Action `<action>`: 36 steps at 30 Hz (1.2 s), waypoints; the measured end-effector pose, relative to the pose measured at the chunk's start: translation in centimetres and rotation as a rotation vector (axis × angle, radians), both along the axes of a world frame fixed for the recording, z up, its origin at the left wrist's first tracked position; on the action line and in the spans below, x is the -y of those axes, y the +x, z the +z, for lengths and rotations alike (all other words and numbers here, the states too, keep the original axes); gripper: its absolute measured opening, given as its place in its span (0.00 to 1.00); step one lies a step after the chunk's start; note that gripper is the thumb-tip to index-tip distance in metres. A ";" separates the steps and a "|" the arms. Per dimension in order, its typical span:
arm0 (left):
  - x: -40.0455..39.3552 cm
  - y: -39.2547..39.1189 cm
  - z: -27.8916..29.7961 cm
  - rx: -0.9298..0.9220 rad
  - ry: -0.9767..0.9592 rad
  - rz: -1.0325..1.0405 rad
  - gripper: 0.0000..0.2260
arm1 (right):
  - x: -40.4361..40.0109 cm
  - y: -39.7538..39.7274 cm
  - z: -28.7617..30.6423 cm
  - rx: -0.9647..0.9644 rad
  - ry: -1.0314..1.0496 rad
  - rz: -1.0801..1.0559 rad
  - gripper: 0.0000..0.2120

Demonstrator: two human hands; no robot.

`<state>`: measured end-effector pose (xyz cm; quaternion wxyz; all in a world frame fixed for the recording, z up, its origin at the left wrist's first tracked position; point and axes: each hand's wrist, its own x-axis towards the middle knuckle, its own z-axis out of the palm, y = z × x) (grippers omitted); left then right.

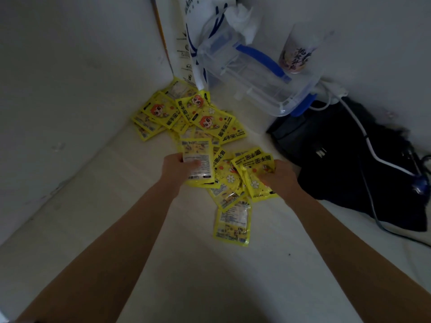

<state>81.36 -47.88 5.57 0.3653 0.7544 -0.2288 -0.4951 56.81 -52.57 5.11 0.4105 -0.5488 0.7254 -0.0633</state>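
A person's two bare forearms reach forward over a pale cream surface (186,264) that runs into a corner between white walls (70,89). The left hand (176,167) grips a stack of yellow sachets (198,159), flat and made of plastic film, with the thumb laid across the top one; that one shows its back, a white printed label. The right hand (278,177) has its fingers curled round a few fanned yellow sachets (254,164), face up, printed with black characters and white flowers.

Both hands are near the middle of the surface, over a loose scatter of sachets (227,176) lying between and under them. A single sachet (233,223) lies label side up just nearer the person, partly under that scatter. A far heap of sachets (186,113), many showing a cartoon face with orange hair, is piled towards the far corner, close to the left wall.

Just behind the heap a tall white paper bag (193,43) stands in the corner. A clear plastic box with a blue handle (261,73) leans tipped against it, with crumpled white wrapping (240,17) at its top. A printed plastic cup (296,52) sits beyond the box by the far wall.

The right edge of the surface is crowded by a black fabric bag (349,159), close beside the right hand. A white cable (373,148) and a thin dark cable (373,206) trail over it
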 end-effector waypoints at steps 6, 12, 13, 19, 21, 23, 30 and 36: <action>1.3 -0.7 0.3 0.115 0.023 -0.143 0.11 | 0.4 0.7 0.0 -0.023 -0.002 0.009 0.19; 1.4 -1.3 0.1 -0.037 0.080 -0.073 0.11 | 0.2 0.8 -0.6 0.126 0.035 -0.129 0.07; 1.4 -1.4 0.0 -0.064 0.086 -0.050 0.12 | 0.3 0.7 -0.6 0.142 0.032 -0.139 0.06; 0.1 -1.4 0.6 -0.071 0.052 0.027 0.09 | 0.0 0.0 -0.3 0.182 0.009 -0.106 0.07; -0.7 -0.9 0.6 -0.060 0.028 0.068 0.09 | 0.0 -0.4 -0.4 0.221 0.001 -0.103 0.04; -1.6 -0.1 0.5 -0.049 -0.001 0.117 0.09 | -0.2 -0.8 -0.2 0.267 0.018 -0.115 0.11; -6.1 1.2 1.3 -0.140 -0.042 0.200 0.13 | -1.1 -1.7 -0.3 0.285 -0.062 -0.114 0.13; -9.8 -0.6 2.9 -0.210 -0.066 0.258 0.11 | -4.2 -2.3 1.3 0.333 -0.093 -0.106 0.11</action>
